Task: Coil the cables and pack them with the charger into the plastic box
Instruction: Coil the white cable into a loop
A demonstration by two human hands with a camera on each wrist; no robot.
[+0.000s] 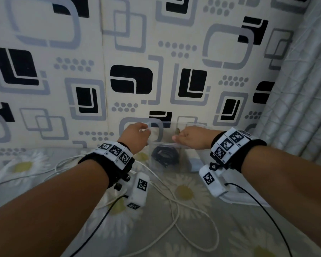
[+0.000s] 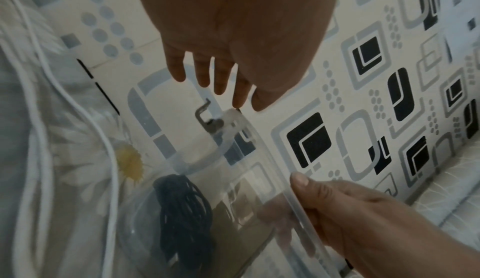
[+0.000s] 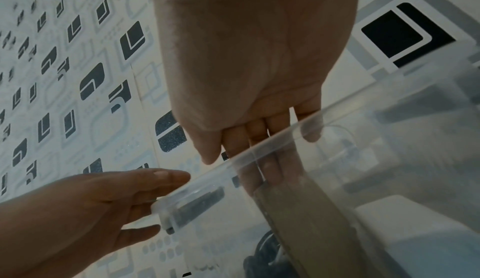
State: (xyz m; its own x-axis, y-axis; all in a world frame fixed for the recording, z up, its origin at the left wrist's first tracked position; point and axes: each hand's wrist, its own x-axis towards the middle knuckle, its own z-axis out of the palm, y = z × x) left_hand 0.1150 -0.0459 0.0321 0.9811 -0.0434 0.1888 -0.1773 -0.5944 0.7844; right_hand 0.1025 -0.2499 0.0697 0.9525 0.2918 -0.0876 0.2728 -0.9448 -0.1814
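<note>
Pinched left corner of clear lid [image 1: 163, 133] with left hand [image 1: 137, 135], thumb on top, fingers [image 3: 140, 230] beneath. Gripped lid's near edge with right hand [image 1: 191, 139], thumb over, fingers curled under. Held lid over clear plastic box [image 1: 182, 166] at far edge of bed [image 1: 230, 229], against patterned wall panel [image 1: 63, 52]. Could not tell whether lid touched box rim. Spotted coiled black cable [image 1: 164, 156] inside box, charger [image 1: 194, 163] beside it. Noted white cables [image 1: 172, 201] loose, uncoiled, on bed near box.

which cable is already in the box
The black coiled cable: it sits inside the clear plastic box beside the charger, while the white cables lie loose on the flowered bedsheet outside it.
</note>
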